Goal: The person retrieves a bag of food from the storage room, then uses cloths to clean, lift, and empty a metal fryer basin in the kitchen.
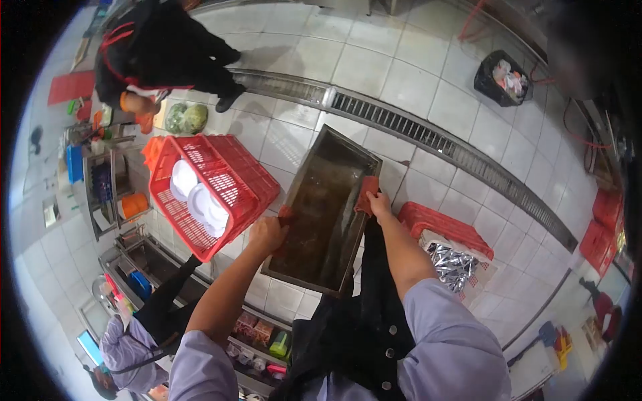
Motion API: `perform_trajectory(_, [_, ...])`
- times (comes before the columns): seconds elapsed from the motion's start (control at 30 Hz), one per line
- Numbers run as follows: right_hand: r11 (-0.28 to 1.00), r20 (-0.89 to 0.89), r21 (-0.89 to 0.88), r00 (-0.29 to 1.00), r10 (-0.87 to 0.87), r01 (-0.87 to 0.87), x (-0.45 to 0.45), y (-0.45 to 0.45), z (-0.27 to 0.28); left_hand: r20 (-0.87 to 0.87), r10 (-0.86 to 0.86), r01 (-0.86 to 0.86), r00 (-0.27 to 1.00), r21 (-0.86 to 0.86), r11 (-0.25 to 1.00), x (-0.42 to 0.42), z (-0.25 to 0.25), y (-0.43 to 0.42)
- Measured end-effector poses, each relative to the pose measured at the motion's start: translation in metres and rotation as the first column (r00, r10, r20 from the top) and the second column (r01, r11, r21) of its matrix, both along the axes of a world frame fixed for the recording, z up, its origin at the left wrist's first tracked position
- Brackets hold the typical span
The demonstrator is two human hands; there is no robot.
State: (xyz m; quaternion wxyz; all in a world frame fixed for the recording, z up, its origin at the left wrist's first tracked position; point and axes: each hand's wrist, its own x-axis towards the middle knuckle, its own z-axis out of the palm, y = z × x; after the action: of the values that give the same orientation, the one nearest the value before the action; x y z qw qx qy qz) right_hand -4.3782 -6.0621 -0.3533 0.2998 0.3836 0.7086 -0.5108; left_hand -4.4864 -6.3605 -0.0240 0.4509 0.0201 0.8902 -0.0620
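Between my two hands is a deep rectangular metal tub (304,284) with murky brown liquid inside. My left hand (267,235) is closed on its left rim, with a red cloth (285,215) between fingers and metal. On the right rim, my right hand (379,203) grips through another red cloth (365,194); its fingers are partly hidden. The tub appears held above the tiled floor, in front of my dark apron (354,334). Left of it stands a red plastic crate (237,167) with white plates (204,204) in it.
A second red crate (445,227) and a container of shiny cutlery (451,267) are near my right arm. Across the tiles runs a metal drain grate (428,127). One person (167,47) stands at upper left, another (134,347) at lower left. A black-lined bin (501,79) stands upper right.
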Motion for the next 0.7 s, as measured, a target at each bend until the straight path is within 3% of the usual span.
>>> perform_trajectory(0.07, [0.994, -0.004, 0.067, 0.996, -0.09, 0.09, -0.007, -0.003, -0.001, 0.012, -0.021, 0.021, 1.0, -0.007, 1.0, -0.009, -0.015, 0.014])
perform_trajectory(0.17, [0.997, 0.075, 0.065, 0.997, 0.024, -0.029, -0.018, 0.008, -0.019, 0.015, -0.027, 0.027, 1.0, -0.011, 1.0, -0.017, -0.03, 0.025])
perform_trajectory(0.27, [0.99, 0.057, -0.034, 0.989, -0.133, 0.135, -0.03, 0.013, 0.016, 0.028, -0.067, 0.067, 0.997, -0.007, 0.998, -0.033, -0.033, 0.037])
perform_trajectory(0.37, [0.941, 0.06, -0.221, 0.966, -0.251, 0.258, 0.02, -0.001, -0.085, 0.023, -0.139, 0.139, 0.99, 0.001, 0.99, -0.046, -0.028, 0.052])
perform_trajectory(0.47, [0.763, 0.247, -0.347, 0.838, -0.486, 0.545, 0.011, 0.0, -0.032, 0.008, -0.15, 0.15, 0.989, -0.021, 0.988, -0.056, -0.017, 0.065])
perform_trajectory(0.5, [0.704, 0.21, -0.377, 0.796, -0.568, 0.602, 0.024, -0.007, -0.047, 0.005, -0.148, 0.148, 0.989, -0.032, 0.989, -0.059, -0.014, 0.07])
perform_trajectory(0.57, [0.569, 0.142, -0.444, 0.682, -0.718, 0.692, 0.031, -0.021, -0.06, 0.008, -0.177, 0.177, 0.984, -0.052, 0.983, -0.063, -0.009, 0.077])
perform_trajectory(0.67, [0.393, 0.225, -0.502, 0.555, -0.801, 0.771, 0.033, -0.023, -0.052, 0.025, -0.175, 0.176, 0.984, -0.049, 0.983, -0.066, 0.0, 0.086])
perform_trajectory(0.7, [0.398, 0.224, -0.505, 0.562, -0.796, 0.766, 0.031, -0.022, -0.051, 0.022, -0.168, 0.169, 0.986, -0.042, 0.985, -0.069, 0.002, 0.09])
